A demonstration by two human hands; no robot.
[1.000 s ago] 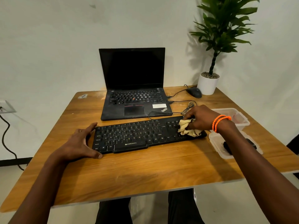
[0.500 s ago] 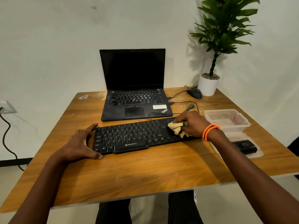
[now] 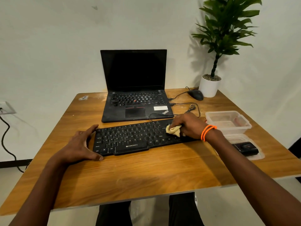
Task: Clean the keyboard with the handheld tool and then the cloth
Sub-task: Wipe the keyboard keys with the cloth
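Clear plastic tub (image 3: 228,122) sitting empty at right; black tool (image 3: 246,148) lying on flat lid (image 3: 258,156) beside it. Right hand (image 3: 187,126) gripping crumpled beige cloth (image 3: 173,130) on black keyboard (image 3: 130,139). Left hand (image 3: 79,145) resting flat, fingers spread, bracing keyboard's left end on wooden tabletop (image 3: 130,176). Laptop (image 3: 135,85) standing open behind.

The wooden table (image 3: 146,173) carries a keyboard (image 3: 133,139), laptop (image 3: 135,101), mouse (image 3: 196,94), potted plant (image 3: 210,86) and 2 plastic containers (image 3: 228,122).

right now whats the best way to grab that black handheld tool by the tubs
Take the black handheld tool across its long sides, coming from above. It lies flat in the shallow clear tray, top face open; the right forearm crosses near its left end.
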